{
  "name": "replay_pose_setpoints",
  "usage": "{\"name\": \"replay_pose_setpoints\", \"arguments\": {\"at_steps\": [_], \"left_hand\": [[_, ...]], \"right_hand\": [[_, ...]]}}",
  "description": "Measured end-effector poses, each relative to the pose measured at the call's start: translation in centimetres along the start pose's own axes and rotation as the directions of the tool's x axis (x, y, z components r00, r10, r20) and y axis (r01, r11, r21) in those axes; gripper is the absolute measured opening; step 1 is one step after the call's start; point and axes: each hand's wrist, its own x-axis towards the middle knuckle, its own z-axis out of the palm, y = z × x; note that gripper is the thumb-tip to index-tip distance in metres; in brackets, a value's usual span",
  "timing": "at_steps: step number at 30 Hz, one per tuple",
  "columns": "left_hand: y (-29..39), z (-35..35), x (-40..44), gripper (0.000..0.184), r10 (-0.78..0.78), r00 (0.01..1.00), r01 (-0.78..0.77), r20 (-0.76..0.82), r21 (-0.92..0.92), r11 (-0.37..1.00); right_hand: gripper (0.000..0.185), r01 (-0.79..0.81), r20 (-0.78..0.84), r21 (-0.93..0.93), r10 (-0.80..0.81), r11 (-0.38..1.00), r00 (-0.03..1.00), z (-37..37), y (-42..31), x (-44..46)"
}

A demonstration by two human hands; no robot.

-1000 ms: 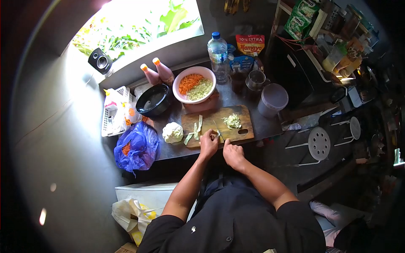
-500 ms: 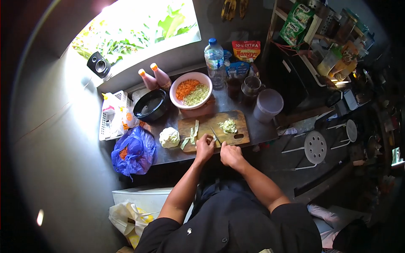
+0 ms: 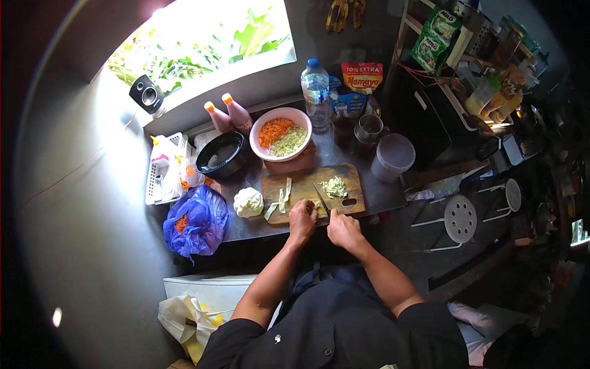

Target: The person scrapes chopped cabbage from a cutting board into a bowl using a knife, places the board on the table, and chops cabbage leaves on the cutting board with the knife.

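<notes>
My right hand [image 3: 345, 231] is wrapped round the handle of a knife [image 3: 321, 198], its blade angled over the wooden cutting board [image 3: 301, 178]. Close beside the blade, my left hand [image 3: 302, 220] has its fingers curled down on a pale piece of cabbage, mostly hidden under them. A small heap of shredded cabbage [image 3: 334, 187] lies on the board's right side. Several cut cabbage strips [image 3: 282, 200] lie on its left. Just off the board's left edge rests a pale, rounded cabbage [image 3: 248, 202].
Behind the board stands a pink bowl [image 3: 254, 139] of shredded carrot and cabbage, with a black basin [image 3: 206, 163] to its left. A water bottle [image 3: 316, 101], a metal cup [image 3: 369, 128] and a lidded tub [image 3: 393, 157] stand at right. A blue plastic bag [image 3: 206, 227] sits front left.
Both hands have shifted slightly right in view, along with the whole scene. The knife blade has moved a little against my left fingers. The grip of each hand looks the same.
</notes>
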Motion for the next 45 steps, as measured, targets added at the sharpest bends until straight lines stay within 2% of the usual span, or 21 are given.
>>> {"name": "replay_pose_setpoints", "arguments": {"at_steps": [3,5,8,12,14,18,21,30,35,45], "left_hand": [[1.6,-0.6,-0.7,0.010,0.001,1.000,-0.004,-0.025,-0.106,0.994],[1.4,-0.6,-0.9,0.009,0.130,0.990,-0.130,-0.053,0.000,0.992],[1.4,-0.4,-1.0,0.009,0.152,0.988,-0.150,-0.023,0.063,0.987],[1.7,-0.7,-0.8,0.008,0.136,0.991,-0.134,-0.020,0.074,0.988],[1.5,-0.9,-0.6,0.008,0.096,0.995,-0.096,-0.002,0.059,0.994],[0.9,-0.6,0.2,0.009,0.055,0.998,-0.055,-0.005,0.010,0.998],[0.7,-0.5,0.0,0.011,0.053,0.998,-0.052,-0.018,0.028,0.998],[0.7,-0.4,-0.2,0.011,0.118,0.991,-0.117,-0.065,0.026,0.993],[0.7,-0.3,-0.2,0.010,0.119,0.989,-0.119,-0.085,0.008,0.993],[0.8,-0.6,-0.3,0.010,0.122,0.992,-0.119,-0.040,0.062,0.991]], "right_hand": [[0.028,0.005,0.039,0.021,-0.005,1.000,0.999,1.1,0.7,-0.6],[0.029,0.003,0.029,0.022,-0.003,1.000,1.000,1.7,0.8,-0.8],[0.031,-0.011,-0.008,0.034,0.011,0.999,1.000,1.1,0.3,-1.0],[0.031,-0.023,-0.015,0.045,0.024,0.999,1.000,1.5,0.0,-0.9],[0.042,0.031,0.028,-0.044,-0.029,0.999,0.999,1.8,0.0,-1.0],[0.042,0.053,0.015,-0.064,-0.053,0.997,0.998,1.8,-0.3,-0.4],[0.043,-0.029,-0.011,-0.016,0.029,0.999,1.000,1.4,-0.7,-0.3],[0.034,-0.002,0.024,0.062,0.001,0.998,1.000,2.7,-0.5,-0.2],[0.032,-0.027,-0.012,0.059,0.028,0.998,1.000,2.2,-0.7,-0.4],[0.029,-0.040,0.023,0.107,0.037,0.993,0.999,2.3,-0.6,0.0]]}}
